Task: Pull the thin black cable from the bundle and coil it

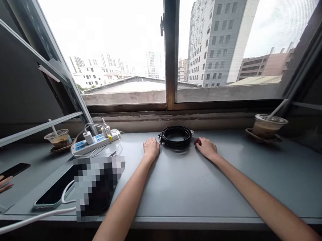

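Note:
A coil of black cable with pale connectors at its sides lies near the back of the grey desk. My left hand rests on the desktop just left of the coil, fingers curled under and close to a connector. To the coil's right, my right hand also lies on the desk with its fingers curled in. Dark red shows at its fingertips; I cannot tell whether that is nails or a small object. Neither hand visibly grips the cable.
A white power strip with chargers stands back left. A phone and a pixelated patch lie front left. Drink cups with straws stand at left and right. Another hand shows at the left edge. A window rises behind.

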